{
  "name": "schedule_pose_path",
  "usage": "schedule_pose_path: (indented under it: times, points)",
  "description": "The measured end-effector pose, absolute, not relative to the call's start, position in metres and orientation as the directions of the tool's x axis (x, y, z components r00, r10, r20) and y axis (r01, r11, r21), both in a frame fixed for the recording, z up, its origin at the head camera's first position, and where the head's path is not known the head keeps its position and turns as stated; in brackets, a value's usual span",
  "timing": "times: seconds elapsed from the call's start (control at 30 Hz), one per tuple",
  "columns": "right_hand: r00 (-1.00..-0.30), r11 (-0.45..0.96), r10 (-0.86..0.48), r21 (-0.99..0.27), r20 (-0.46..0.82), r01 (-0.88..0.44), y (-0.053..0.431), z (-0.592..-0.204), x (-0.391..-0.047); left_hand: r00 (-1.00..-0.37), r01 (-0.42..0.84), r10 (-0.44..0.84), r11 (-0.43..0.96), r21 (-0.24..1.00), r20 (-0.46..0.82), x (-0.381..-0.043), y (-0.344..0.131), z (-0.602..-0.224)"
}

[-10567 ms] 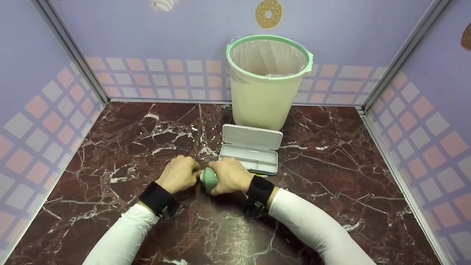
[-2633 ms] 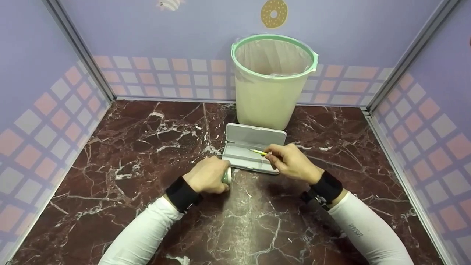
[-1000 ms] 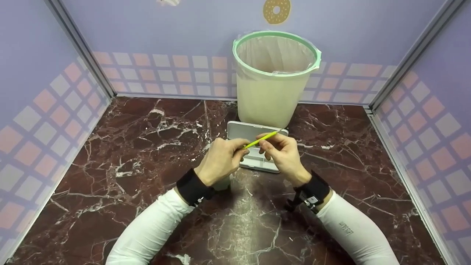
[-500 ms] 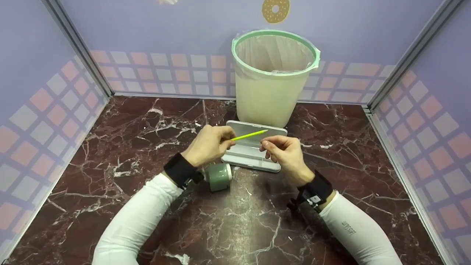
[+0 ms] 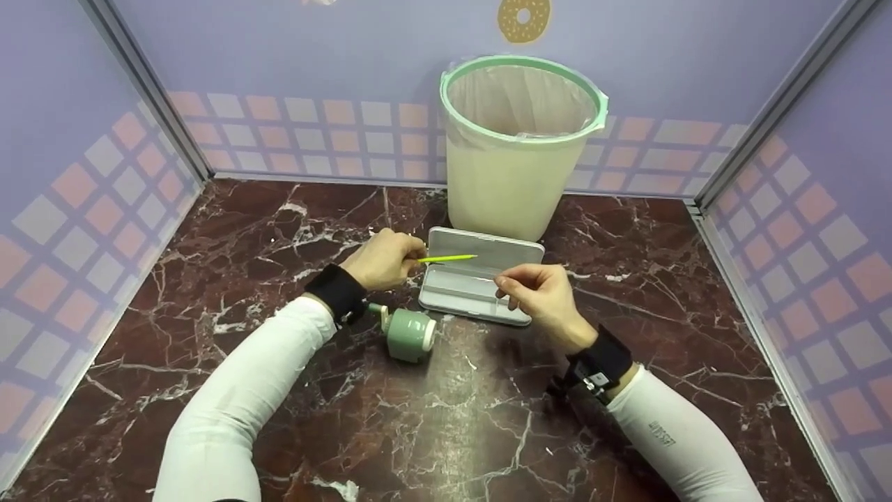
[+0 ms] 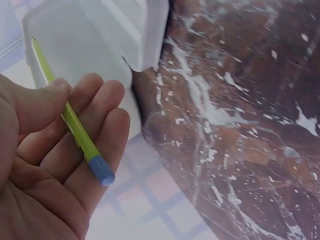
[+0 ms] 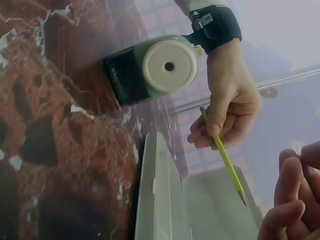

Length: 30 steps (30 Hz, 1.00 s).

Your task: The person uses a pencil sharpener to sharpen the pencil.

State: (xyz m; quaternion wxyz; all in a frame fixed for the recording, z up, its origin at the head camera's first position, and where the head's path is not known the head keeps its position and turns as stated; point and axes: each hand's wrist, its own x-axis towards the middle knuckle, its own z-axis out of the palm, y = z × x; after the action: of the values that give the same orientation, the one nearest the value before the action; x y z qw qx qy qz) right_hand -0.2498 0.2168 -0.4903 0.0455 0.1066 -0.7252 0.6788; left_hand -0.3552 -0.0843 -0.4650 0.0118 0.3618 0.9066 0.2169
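Note:
My left hand (image 5: 382, 259) pinches a yellow-green pencil (image 5: 449, 259) between thumb and fingers, over the left part of an open white pencil case (image 5: 456, 284). In the left wrist view the pencil's blue end (image 6: 101, 169) lies over the fingers, and its dark point faces away. My right hand (image 5: 542, 296) hovers by the case's right side, fingers loosely bent, thumb close to the index finger, with nothing in it; the pencil point is apart from it. A green crank pencil sharpener (image 5: 408, 336) stands on the table below the left hand, its round cream front (image 7: 168, 66) facing right.
A tall cream bin (image 5: 512, 178) with a green rim and clear liner stands directly behind the case's raised lid (image 5: 481, 249). Patterned purple panels (image 5: 313, 63) enclose the back and sides of the dark red marble-look table (image 5: 313, 418).
The right hand let go of the pencil, leaving it in the left hand, which moved left with it and tilted it flatter. Earlier, the hands were at the sharpener, which now stands free.

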Motion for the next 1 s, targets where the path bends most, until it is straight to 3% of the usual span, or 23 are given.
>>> schedule_pose_path:
  times: [0.5,0.7,1.0]
  points:
    - [-0.973,0.108,-0.133,-0.974,0.186,-0.201,0.224,-0.501,-0.251,-0.714,0.672,0.69,0.627,0.395,0.118,-0.365,-0.073,-0.49]
    - [-0.973,0.107,-0.131,-0.973,0.19,-0.204,0.228,-0.504,-0.251,-0.668,0.715,0.735,0.59,0.376,0.116,-0.37,-0.072,-0.491]
    - [-0.971,0.117,-0.134,-0.97,0.197,-0.213,0.233,-0.504,-0.252,-0.685,0.692,0.728,0.637,0.34,0.029,-0.375,-0.074,-0.456]
